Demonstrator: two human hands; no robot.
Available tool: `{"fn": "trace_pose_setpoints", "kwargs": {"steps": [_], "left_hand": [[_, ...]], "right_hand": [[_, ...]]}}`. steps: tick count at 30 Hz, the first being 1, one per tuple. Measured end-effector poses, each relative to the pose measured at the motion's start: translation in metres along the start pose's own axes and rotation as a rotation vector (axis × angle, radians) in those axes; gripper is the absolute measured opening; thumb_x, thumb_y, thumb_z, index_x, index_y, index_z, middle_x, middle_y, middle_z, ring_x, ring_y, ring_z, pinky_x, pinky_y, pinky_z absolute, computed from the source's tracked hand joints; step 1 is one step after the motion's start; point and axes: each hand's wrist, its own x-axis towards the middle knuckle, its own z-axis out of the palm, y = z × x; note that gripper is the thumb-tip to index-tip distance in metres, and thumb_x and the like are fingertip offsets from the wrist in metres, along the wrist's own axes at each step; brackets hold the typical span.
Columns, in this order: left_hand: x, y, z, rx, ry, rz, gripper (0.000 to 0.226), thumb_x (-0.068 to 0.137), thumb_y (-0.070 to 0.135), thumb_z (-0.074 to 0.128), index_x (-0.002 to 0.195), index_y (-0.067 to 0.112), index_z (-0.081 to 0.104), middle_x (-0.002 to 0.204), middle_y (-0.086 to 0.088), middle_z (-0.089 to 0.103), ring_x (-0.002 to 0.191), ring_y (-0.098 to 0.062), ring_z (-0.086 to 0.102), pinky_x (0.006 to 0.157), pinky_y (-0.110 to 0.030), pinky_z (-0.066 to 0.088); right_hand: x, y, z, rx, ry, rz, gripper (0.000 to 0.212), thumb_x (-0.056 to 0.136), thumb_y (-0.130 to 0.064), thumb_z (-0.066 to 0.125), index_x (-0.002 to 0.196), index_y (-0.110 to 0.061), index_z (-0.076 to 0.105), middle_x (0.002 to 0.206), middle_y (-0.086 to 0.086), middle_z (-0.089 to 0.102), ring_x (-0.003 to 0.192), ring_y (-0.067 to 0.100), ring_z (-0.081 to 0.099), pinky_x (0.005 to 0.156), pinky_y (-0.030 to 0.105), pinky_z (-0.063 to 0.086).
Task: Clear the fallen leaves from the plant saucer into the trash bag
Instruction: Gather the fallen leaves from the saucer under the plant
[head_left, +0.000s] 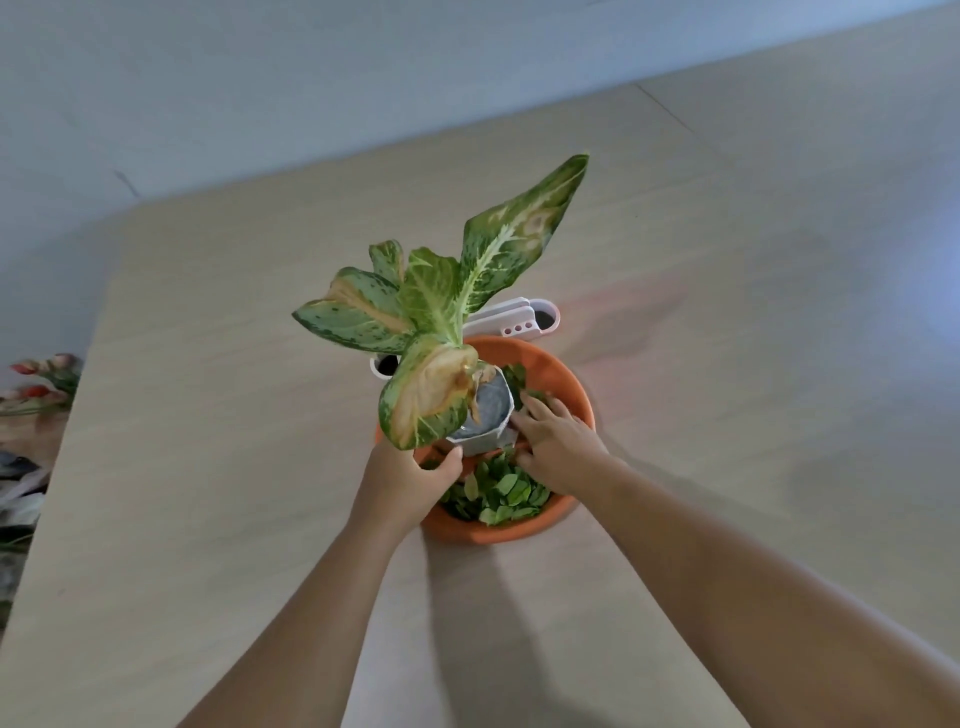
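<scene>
While the left hand (408, 480) grips the saucer's (563, 382) near-left rim, thumb hooked inside, the right hand (558, 444) lies with fingers spread on the leaves (501, 493) beside the pot (480, 441), closed on nothing. Green leaves heap the saucer's front and right side, around the pot, on the surface (234, 415). Clearing looks barely begun: the heap is yet to go, and no trash bag is in view.

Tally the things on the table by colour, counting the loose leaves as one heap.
Orange: 1, the saucer
White: 2, the plant pot and the organiser behind it
Green: 2, the plant and the heap of leaves
Total: 5
</scene>
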Motion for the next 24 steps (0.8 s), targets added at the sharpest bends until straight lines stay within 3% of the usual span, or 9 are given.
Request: {"fn": "trace_pose_setpoints", "kwargs": {"steps": [3, 6, 9, 14, 17, 19, 21, 24], "left_hand": [[0.001, 0.001, 0.002, -0.073, -0.011, 0.029, 0.059, 0.071, 0.052, 0.077, 0.123, 0.036, 0.054, 0.123, 0.02, 0.057, 0.112, 0.002, 0.052, 0.09, -0.016, 0.041], [0.008, -0.003, 0.005, -0.044, 0.051, 0.024, 0.064, 0.072, 0.061, 0.072, 0.126, 0.033, 0.053, 0.129, 0.015, 0.058, 0.118, -0.006, 0.053, 0.096, -0.021, 0.04], [0.012, -0.003, 0.005, -0.007, 0.048, -0.009, 0.06, 0.075, 0.059, 0.069, 0.125, 0.03, 0.054, 0.124, 0.011, 0.062, 0.117, -0.013, 0.056, 0.093, -0.023, 0.042], [-0.005, -0.01, 0.01, -0.018, 0.053, -0.067, 0.071, 0.072, 0.062, 0.07, 0.131, 0.036, 0.04, 0.128, 0.016, 0.056, 0.115, -0.007, 0.054, 0.096, -0.031, 0.047], [-0.02, -0.024, 0.029, 0.266, -0.039, -0.005, 0.071, 0.077, 0.062, 0.062, 0.136, 0.031, 0.038, 0.136, 0.009, 0.05, 0.122, -0.014, 0.05, 0.1, -0.033, 0.046], [-0.025, -0.029, 0.042, 0.51, -0.088, 0.071, 0.078, 0.08, 0.066, 0.05, 0.143, 0.022, 0.037, 0.15, 0.0, 0.039, 0.134, -0.022, 0.04, 0.112, -0.035, 0.034], [-0.026, -0.025, 0.053, 0.605, -0.146, 0.052, 0.083, 0.081, 0.07, 0.041, 0.147, 0.02, 0.033, 0.156, -0.002, 0.03, 0.142, -0.025, 0.028, 0.118, -0.038, 0.023], [-0.028, -0.014, 0.064, 0.548, -0.192, 0.014, 0.079, 0.083, 0.068, 0.038, 0.145, 0.019, 0.036, 0.155, -0.003, 0.031, 0.141, -0.026, 0.023, 0.117, -0.04, 0.023]], "right_hand": [[-0.021, -0.008, 0.005, -0.018, -0.016, -0.005, 0.055, 0.095, -0.041, 0.042, 0.147, -0.027, 0.029, 0.159, 0.004, 0.022, 0.146, 0.034, 0.018, 0.117, 0.051, 0.025], [-0.037, -0.016, 0.005, 0.045, -0.033, -0.048, 0.047, 0.096, -0.042, 0.042, 0.14, -0.026, 0.042, 0.153, 0.003, 0.034, 0.142, 0.029, 0.027, 0.113, 0.048, 0.033], [-0.033, -0.01, -0.008, 0.102, 0.061, -0.055, 0.04, 0.095, -0.038, 0.043, 0.132, -0.023, 0.052, 0.145, 0.0, 0.043, 0.135, 0.025, 0.036, 0.109, 0.044, 0.038], [0.009, 0.014, -0.021, 0.013, 0.184, -0.087, 0.045, 0.093, -0.027, 0.047, 0.138, -0.024, 0.043, 0.148, 0.004, 0.037, 0.138, 0.031, 0.032, 0.112, 0.046, 0.035], [0.045, 0.027, -0.015, -0.132, 0.086, -0.212, 0.06, 0.089, -0.027, 0.049, 0.146, -0.031, 0.028, 0.153, 0.0, 0.034, 0.142, 0.029, 0.029, 0.113, 0.049, 0.033], [0.06, 0.026, -0.013, -0.197, 0.023, -0.267, 0.068, 0.088, -0.029, 0.05, 0.148, -0.034, 0.019, 0.156, -0.004, 0.027, 0.145, 0.026, 0.025, 0.116, 0.047, 0.028], [0.053, 0.023, -0.018, -0.18, -0.019, -0.274, 0.064, 0.091, -0.027, 0.05, 0.149, -0.029, 0.022, 0.157, -0.004, 0.026, 0.143, 0.026, 0.026, 0.116, 0.045, 0.027], [0.025, 0.022, -0.02, -0.182, 0.007, -0.336, 0.044, 0.098, -0.027, 0.039, 0.141, -0.017, 0.042, 0.15, 0.003, 0.037, 0.138, 0.03, 0.034, 0.112, 0.044, 0.033]]}}
